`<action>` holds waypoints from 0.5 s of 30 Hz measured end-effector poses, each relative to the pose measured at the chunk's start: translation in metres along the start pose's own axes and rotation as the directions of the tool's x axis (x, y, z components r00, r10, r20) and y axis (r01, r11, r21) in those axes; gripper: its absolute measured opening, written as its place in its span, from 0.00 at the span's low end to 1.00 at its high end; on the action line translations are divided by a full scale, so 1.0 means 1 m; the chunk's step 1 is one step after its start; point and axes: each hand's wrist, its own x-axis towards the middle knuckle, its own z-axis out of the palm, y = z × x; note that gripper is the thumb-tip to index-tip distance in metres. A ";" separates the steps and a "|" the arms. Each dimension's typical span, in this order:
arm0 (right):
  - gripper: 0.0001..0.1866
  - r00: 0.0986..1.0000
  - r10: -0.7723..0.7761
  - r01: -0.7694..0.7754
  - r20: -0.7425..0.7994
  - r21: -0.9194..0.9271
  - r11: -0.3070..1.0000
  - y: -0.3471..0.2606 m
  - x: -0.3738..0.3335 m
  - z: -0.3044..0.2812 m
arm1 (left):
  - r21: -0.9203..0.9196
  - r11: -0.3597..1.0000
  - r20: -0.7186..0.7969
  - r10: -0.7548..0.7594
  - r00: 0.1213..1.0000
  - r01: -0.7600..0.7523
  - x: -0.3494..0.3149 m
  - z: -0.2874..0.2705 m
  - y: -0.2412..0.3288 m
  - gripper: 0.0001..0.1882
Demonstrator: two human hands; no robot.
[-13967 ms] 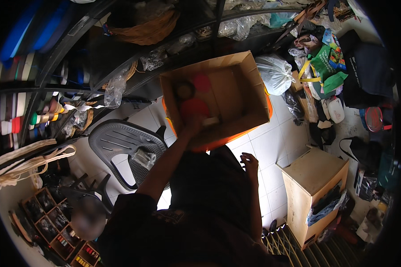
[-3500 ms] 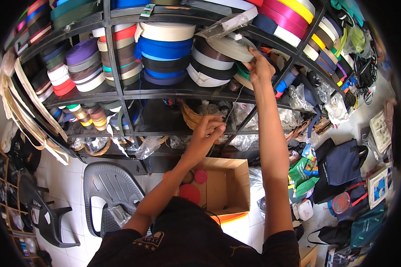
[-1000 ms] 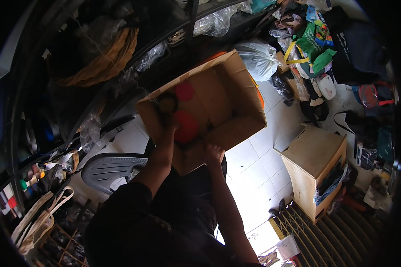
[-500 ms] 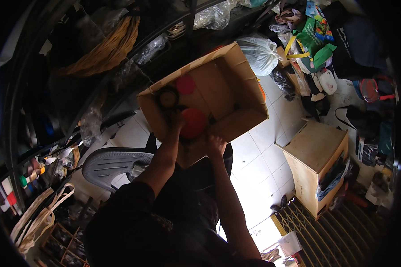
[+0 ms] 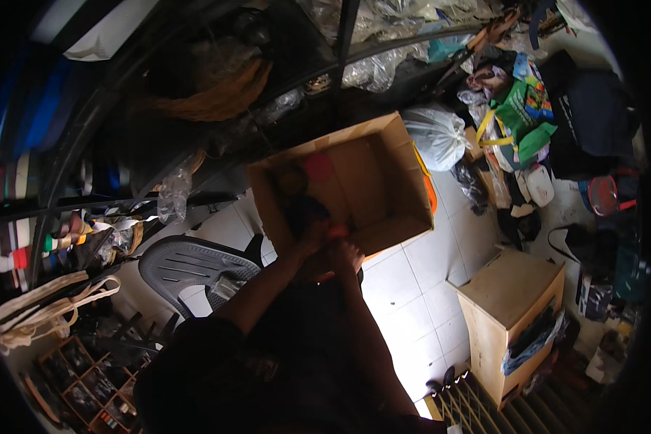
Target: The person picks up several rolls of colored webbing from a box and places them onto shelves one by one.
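Note:
A cardboard box [image 5: 398, 163] lies open in front of me, tilted, with its near wall toward my body. My left hand [image 5: 315, 236] reaches inside, near the front, beside a dark round thing [image 5: 307, 211]; shadow hides its fingers. My right hand [image 5: 347, 257] is closed at the box's near rim. A bit of red [image 5: 338, 231] shows between the hands, its shape mostly covered. Deeper inside lie a pink-red disc [image 5: 320, 166] and a dark ring-shaped roll [image 5: 291, 179].
A grey plastic chair [image 5: 192, 267] stands at the left, by crowded shelves. A wooden cabinet [image 5: 510, 289] stands on the tiled floor [image 5: 419, 289] to the right. Behind the box are a tied white plastic bag [image 5: 435, 137] and a green bag [image 5: 517, 112]. A divided tray [image 5: 98, 383] sits lower left.
The view has shifted, so the box appears lower and straighter. The large red disc is now mostly out of sight, with a dark round thing near its place. My hands are closer together.

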 end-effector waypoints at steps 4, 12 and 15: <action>0.17 0.998 -0.055 0.055 0.001 -0.015 0.998 -0.003 -0.013 0.001 | -0.041 0.995 0.040 0.088 0.995 -0.086 -0.004 -0.088 0.054 0.12; 0.26 0.978 -0.164 0.183 -0.131 0.149 0.972 0.008 -0.014 0.005 | -0.379 0.885 -0.266 -0.385 0.884 0.271 -0.033 -0.187 0.093 0.27; 0.27 0.928 -0.358 0.359 -0.106 0.518 0.777 0.011 -0.006 -0.007 | -0.780 0.562 -0.183 -0.626 0.758 0.276 -0.069 -0.218 0.115 0.25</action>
